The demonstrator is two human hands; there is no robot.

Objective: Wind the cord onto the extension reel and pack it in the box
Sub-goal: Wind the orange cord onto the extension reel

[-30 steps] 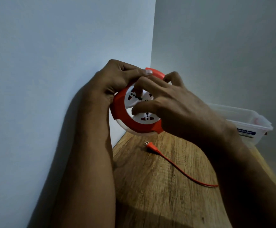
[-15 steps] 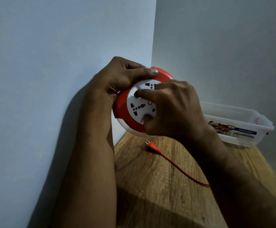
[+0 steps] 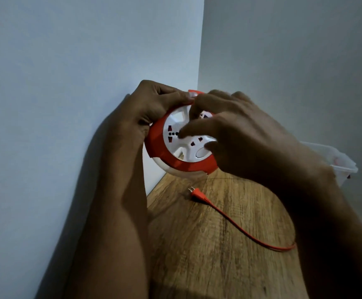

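I hold a round red and white extension reel (image 3: 171, 156) in the air above the table, its white socket face towards me. My left hand (image 3: 154, 104) grips the reel's red rim at the upper left. My right hand (image 3: 240, 134) lies over the white centre disc with its fingers pressed on it. The red cord (image 3: 240, 229) trails across the wooden table and disappears under my right forearm. Its red plug (image 3: 197, 194) lies on the table below the reel. The clear plastic box (image 3: 339, 162) stands at the right, mostly hidden behind my right hand.
The wooden table (image 3: 208, 255) sits in a corner, with a pale wall (image 3: 67, 83) close on the left and another behind. The box is near the table's far right edge.
The white centre disc has turned under my right hand, whose fingers have shifted around it. The plug and cord have stayed almost where they were on the table.
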